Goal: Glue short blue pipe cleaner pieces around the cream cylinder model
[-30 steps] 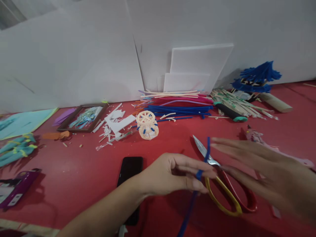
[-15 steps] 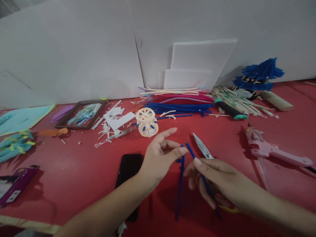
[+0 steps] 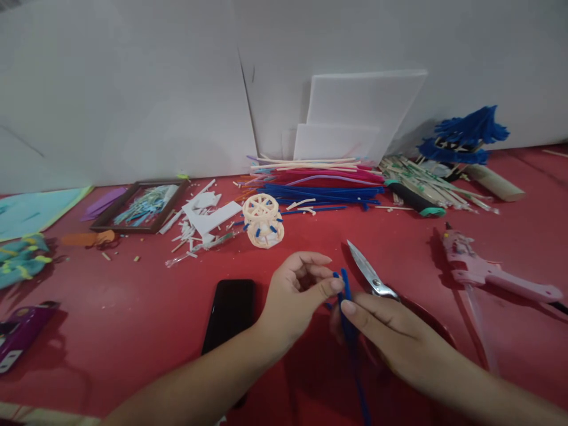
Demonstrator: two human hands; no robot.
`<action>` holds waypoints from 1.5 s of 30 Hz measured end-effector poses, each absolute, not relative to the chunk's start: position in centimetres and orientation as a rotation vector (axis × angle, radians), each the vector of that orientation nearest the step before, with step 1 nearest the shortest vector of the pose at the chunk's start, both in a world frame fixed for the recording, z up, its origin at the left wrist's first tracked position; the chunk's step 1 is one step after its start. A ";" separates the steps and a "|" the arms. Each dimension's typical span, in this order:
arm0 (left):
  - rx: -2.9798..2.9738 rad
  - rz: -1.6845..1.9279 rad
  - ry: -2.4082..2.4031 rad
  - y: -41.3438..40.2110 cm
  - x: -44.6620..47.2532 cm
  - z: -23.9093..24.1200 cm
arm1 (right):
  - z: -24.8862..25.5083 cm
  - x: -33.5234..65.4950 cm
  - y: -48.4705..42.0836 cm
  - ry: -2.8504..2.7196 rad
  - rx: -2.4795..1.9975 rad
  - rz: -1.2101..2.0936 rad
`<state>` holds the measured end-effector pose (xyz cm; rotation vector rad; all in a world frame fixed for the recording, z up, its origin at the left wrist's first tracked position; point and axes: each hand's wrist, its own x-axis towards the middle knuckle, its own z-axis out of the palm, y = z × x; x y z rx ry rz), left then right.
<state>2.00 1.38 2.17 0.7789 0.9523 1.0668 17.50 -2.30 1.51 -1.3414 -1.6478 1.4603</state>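
Here, a red tabletop (image 3: 110, 307) carries craft supplies along its far edge, where pipe cleaners lie heaped (image 3: 319, 183). Near the front edge, the left hand (image 3: 295, 296) and right hand (image 3: 390, 337) both pinch a folded blue pipe cleaner (image 3: 346, 296), thumbs meeting to press its halves together. Scissors (image 3: 368, 275) lie just behind; the right hand hides their handles. The stem's lower end is cut off.

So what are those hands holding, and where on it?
A blue pipe cleaner. The left hand and right hand both pinch it near its top end, where it bends over; the rest hangs down.
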 end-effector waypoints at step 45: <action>0.752 0.871 0.931 2.0 1.2 0.7 | 1.0 18.5 -2.7 -1.882 -1.413 0.988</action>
